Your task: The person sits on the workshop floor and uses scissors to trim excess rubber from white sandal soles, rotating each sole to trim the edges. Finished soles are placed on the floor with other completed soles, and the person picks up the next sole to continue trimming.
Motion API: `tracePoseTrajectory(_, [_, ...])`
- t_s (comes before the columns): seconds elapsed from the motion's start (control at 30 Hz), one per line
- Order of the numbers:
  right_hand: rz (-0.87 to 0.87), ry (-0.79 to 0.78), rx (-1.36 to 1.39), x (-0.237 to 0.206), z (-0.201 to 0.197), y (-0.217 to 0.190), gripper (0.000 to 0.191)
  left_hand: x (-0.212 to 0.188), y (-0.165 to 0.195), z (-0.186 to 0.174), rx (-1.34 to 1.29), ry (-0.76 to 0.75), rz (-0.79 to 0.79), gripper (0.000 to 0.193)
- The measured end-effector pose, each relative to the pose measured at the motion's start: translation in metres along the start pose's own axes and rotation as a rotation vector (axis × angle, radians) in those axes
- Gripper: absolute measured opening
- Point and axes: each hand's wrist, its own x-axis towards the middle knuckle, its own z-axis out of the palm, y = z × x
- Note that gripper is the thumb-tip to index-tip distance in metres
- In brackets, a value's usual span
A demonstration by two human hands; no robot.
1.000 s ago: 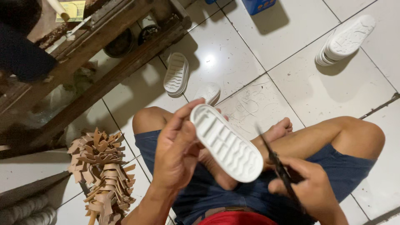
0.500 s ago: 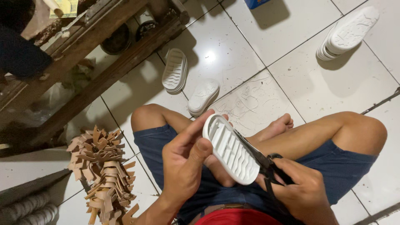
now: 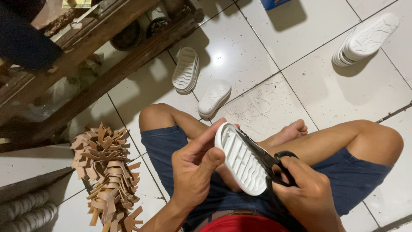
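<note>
I sit cross-legged on a white tiled floor [image 3: 343, 94] and look down at my lap. My left hand [image 3: 195, 165] grips a white rubber shoe sole [image 3: 240, 161] by its left edge, tread side up, thumb pressed on the rim. My right hand [image 3: 307, 195] holds black scissors [image 3: 268, 161], fingers through the handles. The blades lie along the sole's right edge, touching it near the upper end.
Two white soles lie on the floor past my knees: a ribbed sole [image 3: 186, 69] and a smaller sole [image 3: 213, 97]. A stack of white soles [image 3: 365, 38] sits far right. A pile of tan cut pieces [image 3: 107, 172] lies left. A wooden bench frame [image 3: 98, 64] crosses upper left.
The sole has turned more edge-on and come closer to my lap. My right hand brought the scissors up from below it, so the blades now lie along its right edge.
</note>
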Motion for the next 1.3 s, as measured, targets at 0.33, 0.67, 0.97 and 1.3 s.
tracePoseTrajectory(0.33, [0.014,-0.029,0.067,0.011,-0.012,-0.006,0.031,0.001,-0.002,-0.007,-0.038,0.008,-0.054,0.061])
tracePoseTrajectory(0.67, [0.000,-0.108,0.057,0.025,-0.033,-0.002,0.024,0.005,-0.002,-0.007,-0.199,-0.100,-0.152,0.061])
tracePoseTrajectory(0.97, [-0.104,-0.122,-0.014,0.026,-0.040,0.017,0.020,0.015,-0.005,-0.012,-0.325,-0.224,-0.438,0.052])
tracePoseTrajectory(1.3, [0.348,-0.224,0.577,0.016,-0.013,0.026,0.023,0.006,-0.023,0.000,-0.474,-0.183,-0.737,0.048])
